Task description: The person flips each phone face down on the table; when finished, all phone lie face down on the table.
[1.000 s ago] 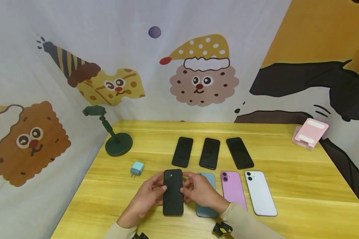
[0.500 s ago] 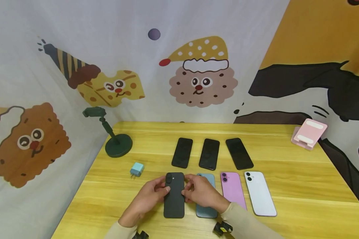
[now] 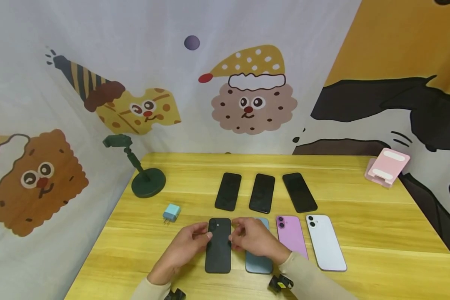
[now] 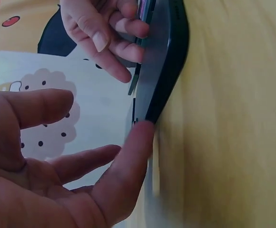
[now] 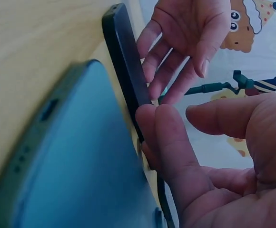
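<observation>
1. Since a second ago the black phone (image 3: 218,246) has slid a bit toward the person and now lies flat on the yellow table (image 3: 378,233).
2. Left hand (image 3: 185,248) touches its left edge with relaxed, spread fingers.
3. Right hand (image 3: 253,241) touches the right edge, fingertips (image 5: 150,118) together, resting over the teal phone (image 3: 258,262) just right of it.

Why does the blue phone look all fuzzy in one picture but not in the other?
In the right wrist view the teal phone sits very close to the lens, so it blurs; the head view shows it sharp, though its wide lens bends the table edges.
</observation>
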`<state>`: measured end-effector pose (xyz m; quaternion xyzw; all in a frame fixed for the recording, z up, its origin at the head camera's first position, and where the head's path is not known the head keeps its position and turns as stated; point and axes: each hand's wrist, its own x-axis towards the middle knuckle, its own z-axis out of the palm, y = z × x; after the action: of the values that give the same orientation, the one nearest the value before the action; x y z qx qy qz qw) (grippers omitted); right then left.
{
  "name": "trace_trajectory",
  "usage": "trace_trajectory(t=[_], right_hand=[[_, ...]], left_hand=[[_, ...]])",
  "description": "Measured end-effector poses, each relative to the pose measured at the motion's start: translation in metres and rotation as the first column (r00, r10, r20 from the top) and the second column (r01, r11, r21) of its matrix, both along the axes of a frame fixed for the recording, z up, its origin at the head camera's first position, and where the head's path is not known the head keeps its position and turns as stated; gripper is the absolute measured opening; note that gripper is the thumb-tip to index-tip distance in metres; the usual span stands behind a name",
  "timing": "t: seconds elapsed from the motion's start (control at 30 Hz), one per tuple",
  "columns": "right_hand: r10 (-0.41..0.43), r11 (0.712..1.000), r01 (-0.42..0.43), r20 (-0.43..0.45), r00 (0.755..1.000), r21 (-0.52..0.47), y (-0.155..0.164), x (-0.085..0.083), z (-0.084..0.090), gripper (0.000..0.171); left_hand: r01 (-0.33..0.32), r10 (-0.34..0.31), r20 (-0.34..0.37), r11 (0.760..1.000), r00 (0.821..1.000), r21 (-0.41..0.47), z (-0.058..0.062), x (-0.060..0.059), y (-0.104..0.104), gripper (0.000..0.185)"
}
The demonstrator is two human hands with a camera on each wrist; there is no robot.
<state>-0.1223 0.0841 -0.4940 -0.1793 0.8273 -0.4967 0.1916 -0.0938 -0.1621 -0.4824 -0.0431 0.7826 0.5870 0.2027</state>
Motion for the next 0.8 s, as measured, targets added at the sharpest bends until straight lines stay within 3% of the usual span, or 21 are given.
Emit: trace_trajectory(t=[0.23, 0.43, 0.63, 0.8], right_hand=[[-0.039, 0.997, 0.039, 0.000, 0.999, -0.074, 0.001, -0.008, 0.005, 0.050], [-0.066, 0.991, 0.065, -0.005, 0.998, -0.117, 0.002, -0.022, 0.008, 0.043], [-0.122, 0.982, 0.118, -0.016, 0.992, -0.145, 0.002, -0.038, 0.011, 0.044], [-0.165, 0.974, 0.162, -0.005, 0.986, -0.156, 0.000, -0.053, 0.009, 0.044]], left_hand=[[-0.033, 0.028, -0.090, 0.998, 0.996, -0.060, 0.003, -0.008, 0.002, 0.050], [-0.046, 0.044, -0.171, 0.999, 0.984, -0.011, 0.003, -0.023, 0.004, 0.045], [-0.058, 0.069, -0.178, 0.996, 0.982, 0.070, 0.004, -0.041, 0.009, 0.044], [-0.061, 0.076, -0.182, 0.994, 0.980, 0.088, 0.004, -0.061, 0.016, 0.044]])
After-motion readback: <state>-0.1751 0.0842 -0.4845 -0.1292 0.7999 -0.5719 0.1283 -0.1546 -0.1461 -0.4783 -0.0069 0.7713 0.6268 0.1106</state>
